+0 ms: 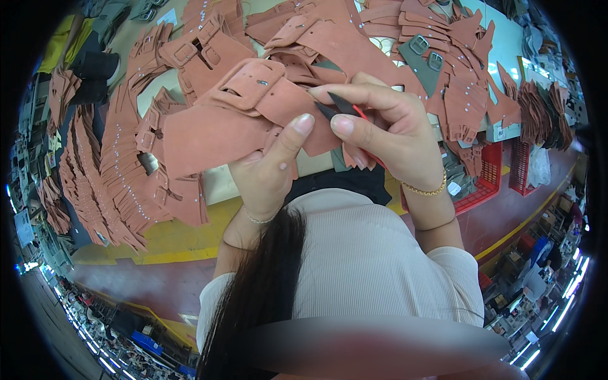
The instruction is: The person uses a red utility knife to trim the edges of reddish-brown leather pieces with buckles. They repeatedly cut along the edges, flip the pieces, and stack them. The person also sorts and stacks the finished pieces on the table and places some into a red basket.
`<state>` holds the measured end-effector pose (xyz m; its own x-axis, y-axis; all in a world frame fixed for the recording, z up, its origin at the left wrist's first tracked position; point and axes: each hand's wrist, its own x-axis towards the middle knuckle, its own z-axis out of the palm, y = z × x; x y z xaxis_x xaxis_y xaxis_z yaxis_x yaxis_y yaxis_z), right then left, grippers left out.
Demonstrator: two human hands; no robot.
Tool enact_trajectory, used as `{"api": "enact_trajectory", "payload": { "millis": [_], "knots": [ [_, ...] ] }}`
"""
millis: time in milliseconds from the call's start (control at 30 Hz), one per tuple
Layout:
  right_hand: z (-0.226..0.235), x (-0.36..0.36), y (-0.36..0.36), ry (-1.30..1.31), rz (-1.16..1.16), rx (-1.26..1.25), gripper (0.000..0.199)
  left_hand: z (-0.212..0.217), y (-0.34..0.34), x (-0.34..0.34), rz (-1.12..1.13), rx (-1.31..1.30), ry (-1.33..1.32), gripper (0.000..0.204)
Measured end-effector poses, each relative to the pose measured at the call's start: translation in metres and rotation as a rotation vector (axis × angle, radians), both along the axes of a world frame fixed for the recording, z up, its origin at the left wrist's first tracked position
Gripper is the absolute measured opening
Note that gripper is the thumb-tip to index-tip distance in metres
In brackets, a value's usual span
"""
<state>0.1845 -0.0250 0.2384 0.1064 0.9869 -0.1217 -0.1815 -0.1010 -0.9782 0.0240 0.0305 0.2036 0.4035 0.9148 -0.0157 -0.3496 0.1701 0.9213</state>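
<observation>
My left hand (263, 177) is closed on a terracotta leather piece (199, 136), its thumb lying on top near the strap. A covered buckle (250, 85) of the same colour sits on that piece, with a strap passed through it. In my right hand (399, 126) is a pair of thread snips (345, 103) with dark blades and a red handle, pinched between thumb and forefinger. The blades stand apart and point left, close to the strap's edge. My other right fingers curl below, partly hidden behind the hand.
Stacks of terracotta buckled straps (196, 47) cover the table (221, 183) ahead. More cut leather pieces (120, 171) hang over its left edge. Green buckled pieces (420, 66) lie at the right. Red plastic crates (487, 174) stand on the floor below there.
</observation>
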Motion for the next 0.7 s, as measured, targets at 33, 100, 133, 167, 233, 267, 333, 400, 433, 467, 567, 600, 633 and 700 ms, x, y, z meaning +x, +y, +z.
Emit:
{"api": "enact_trajectory", "payload": {
  "millis": [33, 100, 133, 167, 233, 267, 333, 400, 433, 467, 567, 600, 633, 700],
  "knots": [
    [0.0, 0.0, 0.0, -0.007, 0.001, 0.012, 0.027, 0.0, 0.0, 0.0, -0.01, 0.007, -0.002, 0.044],
    [-0.002, -0.001, 0.001, 0.005, -0.006, 0.044, 0.026, 0.001, 0.001, 0.0, -0.017, 0.02, -0.007, 0.044],
    [-0.003, -0.002, 0.002, 0.012, -0.014, 0.046, 0.026, 0.001, 0.001, 0.0, -0.014, 0.025, -0.011, 0.044],
    [-0.004, -0.003, 0.002, 0.029, -0.02, 0.049, 0.025, 0.002, 0.001, 0.001, -0.011, 0.029, -0.01, 0.045],
    [-0.005, -0.005, 0.003, 0.077, -0.032, 0.046, 0.025, 0.003, 0.001, 0.002, -0.005, 0.019, -0.045, 0.045],
    [-0.006, -0.006, 0.003, 0.107, -0.039, 0.04, 0.026, 0.004, 0.001, 0.003, -0.002, 0.013, -0.061, 0.045],
    [-0.006, -0.008, 0.003, 0.145, -0.053, 0.034, 0.026, 0.005, 0.0, 0.005, 0.014, -0.011, -0.098, 0.045],
    [-0.006, -0.009, 0.004, 0.166, -0.072, 0.035, 0.026, 0.005, 0.001, 0.006, 0.023, -0.036, -0.138, 0.042],
    [-0.006, -0.01, 0.004, 0.169, -0.076, 0.036, 0.026, 0.005, 0.001, 0.007, 0.026, -0.049, -0.161, 0.04],
    [-0.006, -0.011, 0.005, 0.177, -0.083, 0.039, 0.025, 0.004, 0.002, 0.007, 0.03, -0.066, -0.188, 0.038],
    [-0.007, -0.011, 0.007, 0.205, -0.095, 0.052, 0.025, 0.001, 0.006, 0.007, 0.027, -0.015, -0.082, 0.039],
    [-0.008, -0.012, 0.008, 0.233, -0.101, 0.072, 0.025, 0.0, 0.006, 0.007, 0.017, -0.048, -0.096, 0.038],
    [-0.009, -0.012, 0.009, 0.264, -0.11, 0.081, 0.025, 0.001, 0.006, 0.006, 0.005, -0.09, -0.093, 0.037],
    [-0.009, -0.012, 0.009, 0.266, -0.104, 0.068, 0.025, 0.002, 0.005, 0.006, 0.016, -0.117, -0.05, 0.035]
  ]
}}
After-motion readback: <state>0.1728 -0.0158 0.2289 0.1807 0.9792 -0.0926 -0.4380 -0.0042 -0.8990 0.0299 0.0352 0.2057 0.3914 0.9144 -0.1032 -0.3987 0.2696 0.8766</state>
